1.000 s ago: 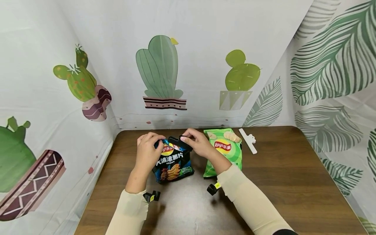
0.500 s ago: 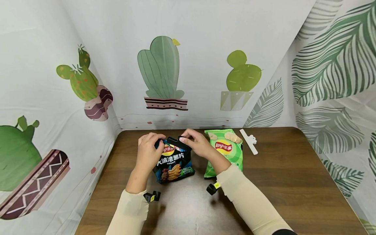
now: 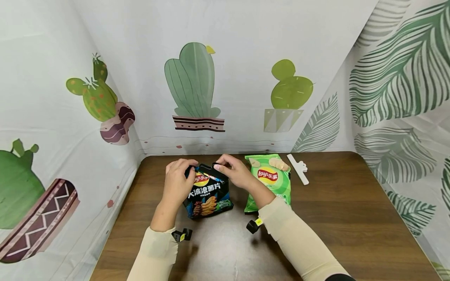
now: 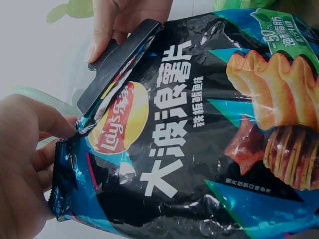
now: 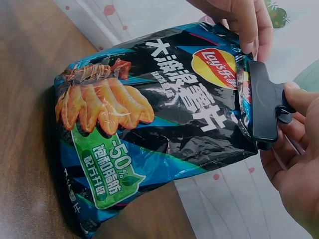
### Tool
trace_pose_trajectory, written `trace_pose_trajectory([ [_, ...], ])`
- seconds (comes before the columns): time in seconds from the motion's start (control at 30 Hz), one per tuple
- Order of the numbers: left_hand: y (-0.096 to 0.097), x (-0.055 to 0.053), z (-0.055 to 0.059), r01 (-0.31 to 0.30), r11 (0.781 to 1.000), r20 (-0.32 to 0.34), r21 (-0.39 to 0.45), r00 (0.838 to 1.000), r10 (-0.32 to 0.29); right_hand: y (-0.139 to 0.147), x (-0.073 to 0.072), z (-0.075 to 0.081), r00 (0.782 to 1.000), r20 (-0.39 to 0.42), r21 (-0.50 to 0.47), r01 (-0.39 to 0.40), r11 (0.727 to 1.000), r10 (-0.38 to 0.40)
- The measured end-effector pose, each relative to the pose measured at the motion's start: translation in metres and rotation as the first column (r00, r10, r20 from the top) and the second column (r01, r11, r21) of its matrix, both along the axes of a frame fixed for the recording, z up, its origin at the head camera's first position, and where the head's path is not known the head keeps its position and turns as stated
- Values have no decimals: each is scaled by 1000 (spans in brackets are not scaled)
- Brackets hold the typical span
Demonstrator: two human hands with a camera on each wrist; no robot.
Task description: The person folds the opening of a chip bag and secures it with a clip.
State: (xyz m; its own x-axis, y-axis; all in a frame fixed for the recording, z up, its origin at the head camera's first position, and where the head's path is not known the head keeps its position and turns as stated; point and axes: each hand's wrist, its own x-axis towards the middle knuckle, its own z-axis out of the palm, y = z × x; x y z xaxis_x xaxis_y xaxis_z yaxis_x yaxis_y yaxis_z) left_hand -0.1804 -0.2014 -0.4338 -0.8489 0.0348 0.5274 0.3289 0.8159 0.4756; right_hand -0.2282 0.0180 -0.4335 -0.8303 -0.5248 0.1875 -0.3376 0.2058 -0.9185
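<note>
A black-and-blue bag of potato chips (image 3: 207,197) stands on the table, its printed front towards me. My left hand (image 3: 178,178) pinches the top left corner of this bag, where the foil is bunched and folded in the left wrist view. Along the rest of the top edge lies a black bag clip (image 5: 264,102). My right hand (image 3: 234,170) holds that clip by its handle, thumb on the near side, as the right wrist view shows. The clip's long bar runs against the folded top of the bag; its far bar is mostly hidden.
Right of the black bag lies a green bag of chips (image 3: 268,175), partly covered by my right forearm. A white bag clip (image 3: 298,169) lies beyond it on the brown wooden table (image 3: 337,218). A printed cloth (image 3: 242,89) hangs behind the table.
The black clip has shifted slightly left and now sits closer along the bag's top edge, my right hand moving with it. My left hand keeps its pinch on the corner.
</note>
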Motion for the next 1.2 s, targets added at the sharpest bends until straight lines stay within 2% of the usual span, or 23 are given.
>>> trace_pose_trajectory([
  [0.1,0,0,0,-2,1000,0,0,1000,2,-1,-2,-3,1000,-5,7,1,1000,-1],
  [0.3,0,-1,0,0,1000,-9,9,1000,0,-6,-17,-28,1000,-6,1,6,1000,-6],
  [0.53,0,-2,-1,4,1000,-12,10,1000,-4,-8,-20,-35,1000,-18,-28,11,1000,-11],
  [1.03,1,-2,-1,0,1000,-2,11,1000,0,-11,-21,-34,1000,-5,-18,10,1000,-10],
  [1.2,2,-2,0,-2,1000,-8,11,1000,2,-9,-11,-15,1000,7,-22,1,1000,-1],
])
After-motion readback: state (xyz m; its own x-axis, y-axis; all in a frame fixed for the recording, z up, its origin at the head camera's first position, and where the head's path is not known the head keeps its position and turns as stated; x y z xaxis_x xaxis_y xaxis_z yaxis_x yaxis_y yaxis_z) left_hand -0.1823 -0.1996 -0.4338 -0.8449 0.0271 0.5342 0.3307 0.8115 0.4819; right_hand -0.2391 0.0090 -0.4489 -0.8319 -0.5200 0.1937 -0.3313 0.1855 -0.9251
